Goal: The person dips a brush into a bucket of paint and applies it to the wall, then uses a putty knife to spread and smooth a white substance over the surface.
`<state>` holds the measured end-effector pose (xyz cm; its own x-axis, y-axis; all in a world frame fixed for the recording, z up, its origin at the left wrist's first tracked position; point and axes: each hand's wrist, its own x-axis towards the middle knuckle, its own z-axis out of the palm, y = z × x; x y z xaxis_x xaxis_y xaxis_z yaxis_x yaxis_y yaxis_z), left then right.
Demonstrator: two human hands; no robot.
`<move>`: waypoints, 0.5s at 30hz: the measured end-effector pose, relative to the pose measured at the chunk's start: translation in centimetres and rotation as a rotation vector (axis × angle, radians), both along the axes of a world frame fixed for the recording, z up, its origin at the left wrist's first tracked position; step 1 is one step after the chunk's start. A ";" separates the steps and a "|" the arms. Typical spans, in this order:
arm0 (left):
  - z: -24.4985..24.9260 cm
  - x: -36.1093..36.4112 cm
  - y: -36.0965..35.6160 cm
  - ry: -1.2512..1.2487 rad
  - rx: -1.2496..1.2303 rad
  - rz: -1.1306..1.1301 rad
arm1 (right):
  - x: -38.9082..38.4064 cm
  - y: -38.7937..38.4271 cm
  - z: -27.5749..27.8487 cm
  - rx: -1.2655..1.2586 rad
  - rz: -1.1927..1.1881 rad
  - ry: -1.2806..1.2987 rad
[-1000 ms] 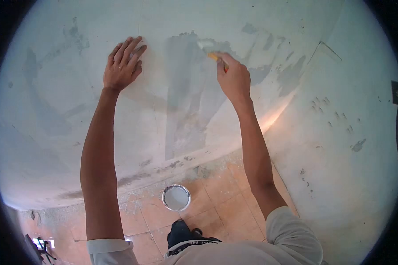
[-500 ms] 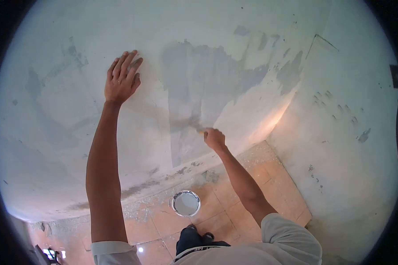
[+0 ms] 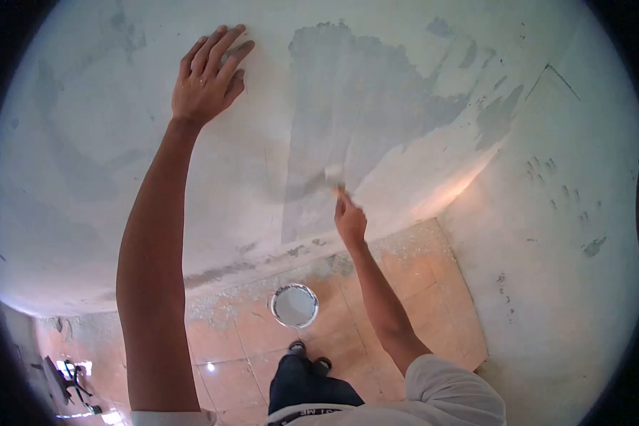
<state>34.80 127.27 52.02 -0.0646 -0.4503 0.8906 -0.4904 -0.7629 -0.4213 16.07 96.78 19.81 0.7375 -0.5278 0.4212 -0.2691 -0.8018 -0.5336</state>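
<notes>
My left hand point(image 3: 209, 74) is pressed flat on the pale wall point(image 3: 85, 177), fingers spread, high on the left. My right hand point(image 3: 350, 218) is lower down and closed around a paintbrush point(image 3: 333, 175), whose bristle end touches the wall at the lower edge of a wide grey wet patch point(image 3: 362, 92). Only the tip of the brush shows above my fingers.
A round white paint bucket point(image 3: 295, 305) stands on the tiled floor point(image 3: 419, 291) just in front of my feet. A second wall point(image 3: 568, 234) meets the first at a corner on the right. Some dark gear lies at the lower left point(image 3: 67, 380).
My right hand swept the brush from the top of the grey patch down to its lower part, then rose slightly. My left hand stayed on the wall; the view shifted downward.
</notes>
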 end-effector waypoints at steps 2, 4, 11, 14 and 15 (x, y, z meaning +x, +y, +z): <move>-0.1 -0.3 -0.3 0.032 -0.002 0.027 | -0.7 -2.2 -9.2 -0.065 0.024 0.237; -0.3 0.0 -0.7 0.006 0.001 0.010 | -2.2 -1.5 -8.9 0.026 -0.015 0.165; -0.3 0.2 -0.4 0.062 0.033 0.128 | -3.1 1.9 22.9 -0.030 0.072 -0.481; -0.2 0.1 -0.4 0.060 0.034 0.118 | -1.6 2.9 32.0 -0.177 0.174 -0.644; -0.3 0.1 -0.4 0.062 0.029 0.110 | -0.4 3.0 32.3 -0.173 0.171 -0.641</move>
